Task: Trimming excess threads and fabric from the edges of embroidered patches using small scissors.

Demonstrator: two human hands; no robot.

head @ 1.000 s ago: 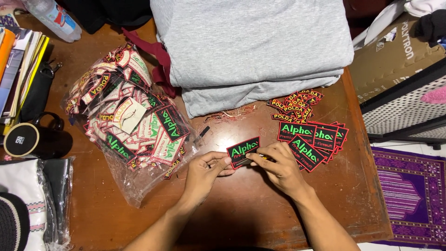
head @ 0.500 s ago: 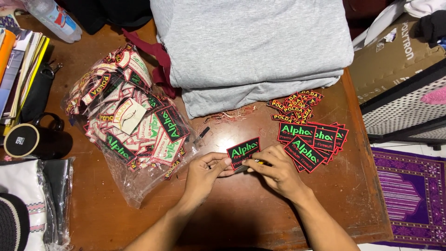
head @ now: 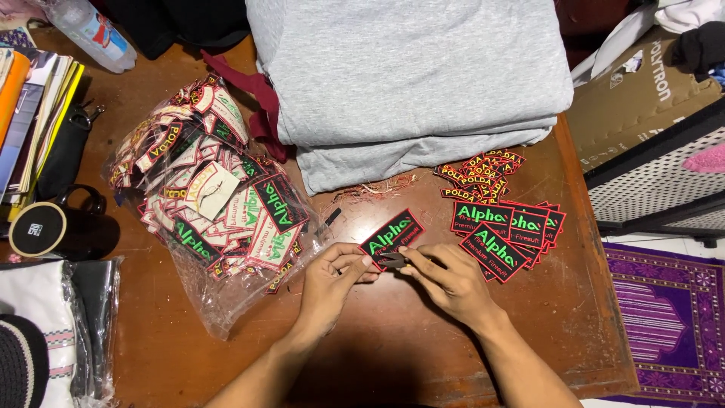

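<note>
1. Left hand (head: 328,281): fingers pinched on black patch (head: 392,236), above the wooden table (head: 393,347).
2. Right hand (head: 451,281): closed on small dark snips (head: 393,261) at the patch's edge.
3. Finished stack (head: 504,230): few patches, right.
4. Clear bag (head: 211,200): many remaining, left.

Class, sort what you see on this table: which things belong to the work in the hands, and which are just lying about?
In use:
left hand and right hand, both holding the black patch
small dark tool
patch pile
bag of patches

Lying about:
folded grey cloth
black mug
plastic bottle
books
</note>
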